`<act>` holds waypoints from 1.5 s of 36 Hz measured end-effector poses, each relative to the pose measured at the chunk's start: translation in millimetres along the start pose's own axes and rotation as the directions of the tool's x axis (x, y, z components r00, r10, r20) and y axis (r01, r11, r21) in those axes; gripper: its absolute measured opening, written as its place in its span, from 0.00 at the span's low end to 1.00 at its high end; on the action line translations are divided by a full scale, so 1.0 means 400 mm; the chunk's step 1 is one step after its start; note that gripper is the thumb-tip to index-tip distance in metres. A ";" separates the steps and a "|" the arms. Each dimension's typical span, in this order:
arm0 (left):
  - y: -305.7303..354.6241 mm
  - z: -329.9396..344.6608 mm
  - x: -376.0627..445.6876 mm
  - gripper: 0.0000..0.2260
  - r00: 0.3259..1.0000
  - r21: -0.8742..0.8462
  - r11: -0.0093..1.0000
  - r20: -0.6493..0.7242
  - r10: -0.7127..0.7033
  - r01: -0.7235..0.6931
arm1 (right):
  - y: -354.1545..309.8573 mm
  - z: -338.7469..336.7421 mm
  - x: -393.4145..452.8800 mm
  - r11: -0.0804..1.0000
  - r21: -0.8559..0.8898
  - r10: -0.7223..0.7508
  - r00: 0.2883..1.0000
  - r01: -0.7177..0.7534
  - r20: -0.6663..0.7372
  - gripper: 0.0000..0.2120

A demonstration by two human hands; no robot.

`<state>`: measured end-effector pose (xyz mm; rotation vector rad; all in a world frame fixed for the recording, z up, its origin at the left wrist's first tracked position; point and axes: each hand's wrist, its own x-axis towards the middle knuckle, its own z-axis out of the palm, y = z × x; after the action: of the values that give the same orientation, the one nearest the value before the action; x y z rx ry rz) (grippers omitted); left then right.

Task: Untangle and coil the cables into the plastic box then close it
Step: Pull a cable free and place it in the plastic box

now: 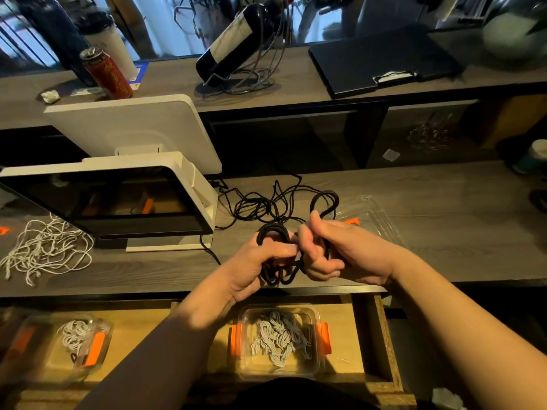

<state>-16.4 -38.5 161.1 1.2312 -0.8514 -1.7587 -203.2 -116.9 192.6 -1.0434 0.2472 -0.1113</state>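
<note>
Both grips clench the black cable: left hand (pixel 254 261) holds the coil (pixel 273 236), right hand (pixel 322 250) feeds a loop. I judge the tangle (pixel 260 205) trailing on the desk (pixel 444 202) could snag and spring the coil.

Shop/bar counter: POS terminal (pixel 118 199), wine bottle (pixel 233 39).

**Both hands on the black cable**

The left hand (pixel 251 261) grips a bundle of black cable (pixel 273 232) loops, and the right hand (pixel 322 250) pinches a strand just beside it. Beyond the grip, loose cable sprawls across the wooden counter (pixel 444 196). Below the grip, a clear plastic box (pixel 279 341) holds white cords.
</note>
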 end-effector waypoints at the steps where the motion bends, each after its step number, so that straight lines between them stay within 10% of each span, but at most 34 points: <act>1: 0.003 0.000 0.001 0.23 1.000 0.041 0.999 0.004 0.011 -0.011 | 0.002 -0.004 0.002 1.000 0.002 0.006 1.000 -0.006 -0.009 0.23; 15: 0.003 0.018 0.005 0.09 0.982 0.211 0.962 -0.108 -0.155 0.175 | 0.035 -0.012 0.002 0.981 -0.119 0.127 0.973 -0.152 -0.192 0.26; 25: -0.048 0.018 0.060 0.09 0.820 0.706 0.639 -0.537 0.199 0.307 | 0.109 0.034 0.051 0.853 -0.500 -0.295 0.649 -0.152 -0.701 0.06; 31: -0.032 -0.012 0.052 0.04 0.769 0.818 0.442 -0.535 0.349 0.368 | 0.104 0.034 0.044 0.800 -0.554 -0.313 0.626 -0.232 -0.714 0.03; 38: -0.011 0.022 0.019 0.06 0.814 0.871 0.441 -0.412 0.411 0.218 | 0.099 0.007 0.024 0.530 -0.681 -0.489 0.473 -0.506 -0.733 0.05; 46: -0.033 0.065 0.028 0.08 0.827 0.970 0.130 -0.243 0.507 0.206 | 0.073 0.030 0.056 0.812 -0.524 -0.424 0.356 -0.259 -0.833 0.05; 54: -0.017 0.005 0.005 0.08 0.777 0.942 0.190 -0.336 0.532 0.277 | 0.078 -0.050 0.017 0.789 -0.536 -0.385 0.438 -0.301 -0.812 0.08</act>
<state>-20.2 -37.0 155.1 2.2713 -1.6960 -0.2374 -202.4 -119.6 155.1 -1.5902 1.3623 -0.7155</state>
